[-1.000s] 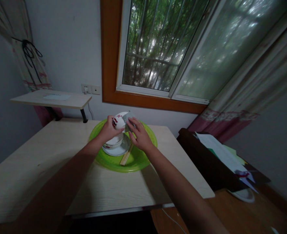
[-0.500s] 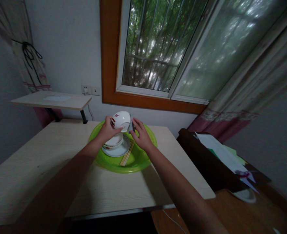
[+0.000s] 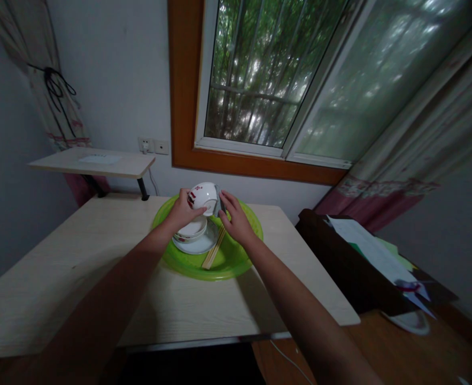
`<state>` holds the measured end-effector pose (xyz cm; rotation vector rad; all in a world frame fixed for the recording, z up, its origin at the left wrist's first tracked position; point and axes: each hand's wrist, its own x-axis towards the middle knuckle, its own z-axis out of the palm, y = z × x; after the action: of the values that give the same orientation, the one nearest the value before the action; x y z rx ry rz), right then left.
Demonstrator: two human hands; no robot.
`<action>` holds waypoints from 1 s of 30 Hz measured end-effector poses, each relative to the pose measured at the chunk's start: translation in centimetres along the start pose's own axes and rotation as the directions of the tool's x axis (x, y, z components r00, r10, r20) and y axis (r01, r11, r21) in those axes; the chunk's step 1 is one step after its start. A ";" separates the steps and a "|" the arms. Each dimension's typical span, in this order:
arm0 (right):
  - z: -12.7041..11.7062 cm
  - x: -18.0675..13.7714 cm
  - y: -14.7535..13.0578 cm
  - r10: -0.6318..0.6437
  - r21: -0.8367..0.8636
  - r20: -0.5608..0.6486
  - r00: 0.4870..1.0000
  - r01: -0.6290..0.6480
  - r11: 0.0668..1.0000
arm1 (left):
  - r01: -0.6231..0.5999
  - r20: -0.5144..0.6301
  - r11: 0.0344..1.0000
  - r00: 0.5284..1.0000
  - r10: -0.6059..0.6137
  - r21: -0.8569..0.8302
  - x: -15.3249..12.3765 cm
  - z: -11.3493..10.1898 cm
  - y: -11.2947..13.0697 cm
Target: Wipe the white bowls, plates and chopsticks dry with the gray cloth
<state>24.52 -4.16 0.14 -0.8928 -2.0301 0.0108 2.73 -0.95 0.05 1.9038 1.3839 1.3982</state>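
My left hand (image 3: 184,209) grips a white bowl (image 3: 204,197) with a red pattern, tilted on its side above a green basin (image 3: 236,263). Against the bowl's right side, my right hand (image 3: 236,218) presses a grey cloth or sponge (image 3: 221,202); its exact kind is hard to make out. Below the left hand, another white bowl (image 3: 191,230) rests on a white plate (image 3: 203,244) inside the basin. A few light wooden chopsticks (image 3: 214,250) lie to the right of the plate, leaning on the basin floor.
The basin stands on a pale wooden table (image 3: 99,256). A raised shelf (image 3: 99,161) with a paper on it is at the back left. To the right, papers (image 3: 372,256) lie on a dark brown piece of furniture (image 3: 332,262). A window (image 3: 268,80) is behind.
The whole view has shifted slightly, so the scene sits a little further right. Both hands keep hold of the bowl and the grey piece, with hardly any change in pose.
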 end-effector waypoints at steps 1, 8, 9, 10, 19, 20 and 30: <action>0.1 -0.1 0.1 0.031 0.025 -0.002 1.000 -0.031 0.999 | 0.006 -0.010 1.000 1.000 -0.005 0.001 0.0 -0.1 0.0; 0.1 -0.2 0.1 0.095 0.075 0.016 0.995 -0.096 0.993 | 0.039 -0.020 0.999 0.999 -0.039 0.009 0.0 -0.4 0.3; 0.0 -0.2 -0.1 0.066 0.041 0.015 0.998 -0.066 0.997 | 0.034 -0.015 0.999 0.999 -0.034 0.009 0.0 -0.3 0.2; -0.1 -0.1 -0.2 0.032 0.007 0.019 0.999 -0.032 0.999 | 0.028 -0.011 1.000 1.000 -0.028 0.006 0.0 -0.3 0.1; -0.4 0.1 -1.2 -0.147 -0.099 0.115 0.982 0.159 0.982 | -0.013 0.005 1.000 1.000 0.013 -0.005 0.2 0.2 -0.5; -0.4 0.1 -1.1 -0.132 -0.088 0.108 0.985 0.141 0.986 | -0.010 0.001 1.000 1.000 0.010 -0.005 0.2 0.2 -0.4; 0.4 -0.5 0.2 0.060 0.056 0.076 0.995 -0.065 0.996 | 0.066 -0.044 0.997 0.997 -0.068 -0.046 0.4 -0.2 -0.3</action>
<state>24.45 -4.16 -0.52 -0.9307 -2.0590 0.1393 2.43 -0.51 0.10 1.7916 1.4121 1.4367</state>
